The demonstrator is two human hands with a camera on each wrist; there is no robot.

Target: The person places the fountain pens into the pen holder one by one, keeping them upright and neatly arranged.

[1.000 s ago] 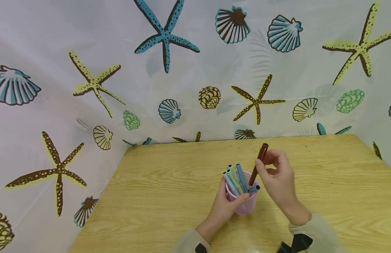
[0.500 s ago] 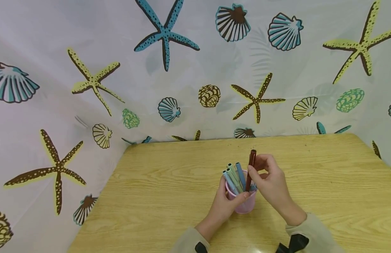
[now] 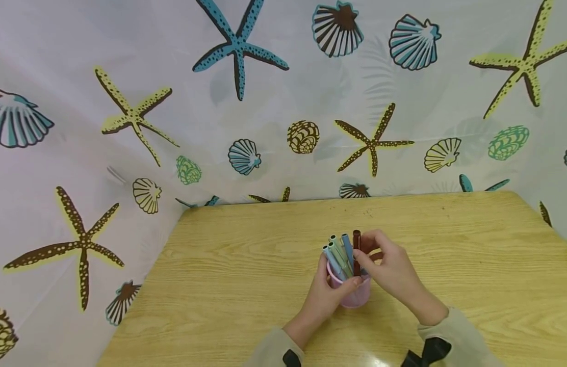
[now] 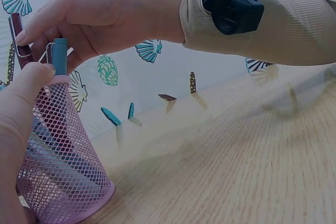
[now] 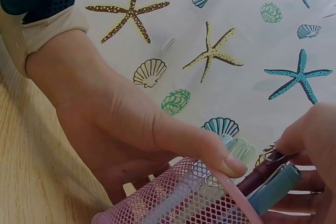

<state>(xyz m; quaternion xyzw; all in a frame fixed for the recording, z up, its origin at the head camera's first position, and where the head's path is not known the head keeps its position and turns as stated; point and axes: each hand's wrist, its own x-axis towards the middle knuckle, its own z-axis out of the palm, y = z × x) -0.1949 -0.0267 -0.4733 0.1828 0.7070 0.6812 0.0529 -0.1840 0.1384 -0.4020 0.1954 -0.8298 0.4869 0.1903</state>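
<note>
On the table stands a pink mesh pen cup [image 3: 358,296], slightly tilted. My left hand [image 3: 326,297] is wrapped round its left side, thumb over the front near the rim. My right hand [image 3: 392,266] pinches a dark red pen [image 3: 356,241] between thumb and fingers; its lower part is inside the cup, visible through the mesh in the left wrist view. Light blue, green and blue pens [image 3: 345,243] lean in the cup to its left. A teal pen [image 5: 276,188] sticks out at the rim beside the red one. In the head view my right hand mostly hides it.
The wood-grain table [image 3: 237,265] extends around the cup on all sides. A white cloth [image 3: 283,102] printed with starfish and shells hangs behind and at both sides. Dark wrist cameras [image 4: 233,6] sit on the beige sleeves [image 3: 462,336].
My right hand has moved left and lowered the dark red pen into the cup, turning it from slanted to nearly upright. The left hand keeps its hold on the cup.
</note>
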